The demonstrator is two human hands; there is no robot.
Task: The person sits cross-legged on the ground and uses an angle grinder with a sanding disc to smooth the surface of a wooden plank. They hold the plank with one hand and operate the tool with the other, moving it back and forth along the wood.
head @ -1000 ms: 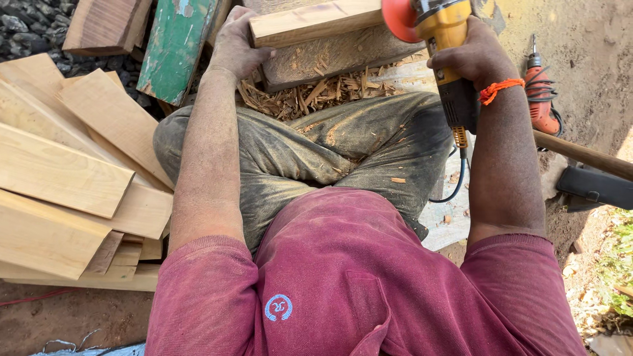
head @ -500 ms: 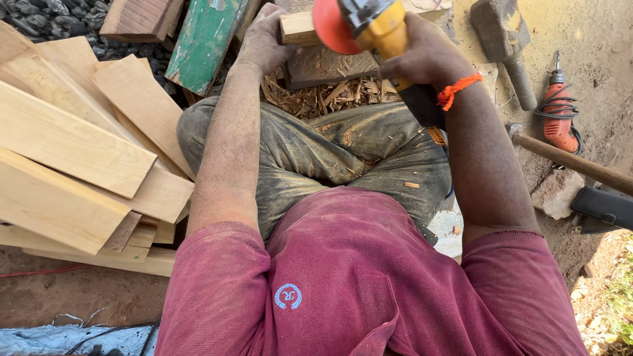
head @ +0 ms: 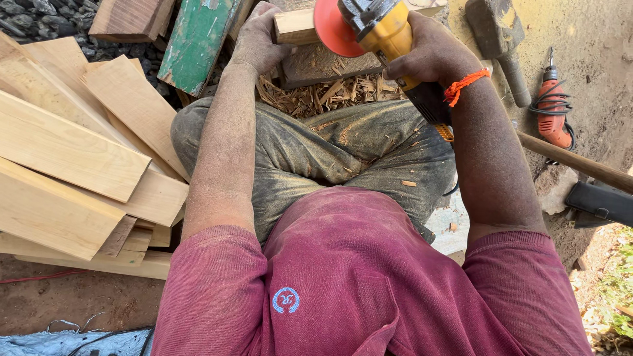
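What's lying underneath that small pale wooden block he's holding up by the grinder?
Under the small pale wooden block sits a darker, rough wooden slab, with a heap of wood shavings in front. The left hand covers the block's left end and whatever is below it.

There is one view only, from the camera on my head, so no second view shares any of the scene. It looks almost straight down my front: my red shirt (head: 356, 283) fills the bottom of the frame, very near the lens, and my crossed legs (head: 343, 158) lie just beyond. My left hand (head: 260, 41) and right hand (head: 428, 53) sit at the top edge, farther off, part of the left cut by the frame. Pale planks (head: 72, 165) run along the left side; bare ground (head: 587, 39) shows at the right.
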